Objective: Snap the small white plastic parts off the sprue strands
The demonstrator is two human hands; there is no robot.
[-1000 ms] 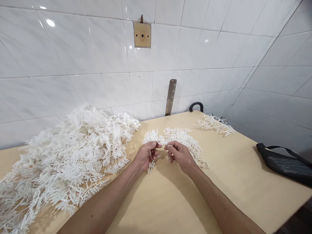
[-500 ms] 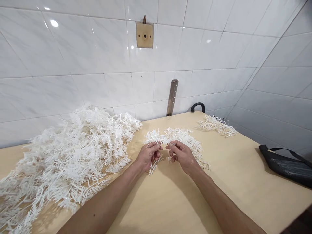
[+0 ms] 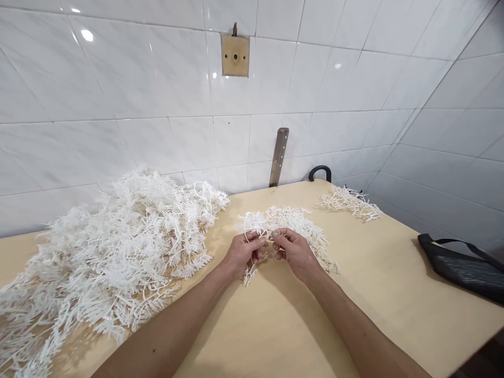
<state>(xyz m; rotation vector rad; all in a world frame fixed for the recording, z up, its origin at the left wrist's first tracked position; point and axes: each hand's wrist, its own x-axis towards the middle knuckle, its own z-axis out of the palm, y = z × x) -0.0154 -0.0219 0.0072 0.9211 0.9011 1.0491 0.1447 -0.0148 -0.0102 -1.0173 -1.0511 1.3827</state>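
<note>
My left hand point(image 3: 243, 254) is closed around a white branching plastic sprig point(image 3: 250, 274), whose lower twigs poke out beneath the fingers and whose upper strands loop above them. Close beside it, my right hand point(image 3: 292, 250) pinches with thumb and forefinger at the same sprig's strands; the exact tip between those fingers is too small to make out. Behind my right hand lies a small heap of white sprigs point(image 3: 311, 228) on the tan tabletop point(image 3: 236, 331). A large pile of the same white sprigs point(image 3: 129, 247) spreads over the table's left side.
A few bare white sprigs point(image 3: 352, 203) lie at the back right, near a black curved handle point(image 3: 319, 169). A black mesh bag point(image 3: 460, 270) rests at the right edge. A metal strip point(image 3: 279, 157) stands against the tiled wall point(image 3: 165, 89).
My left hand has shifted slightly right, closer to my right hand, carrying the sprig with it. My right hand has barely moved. The piles look the same.
</note>
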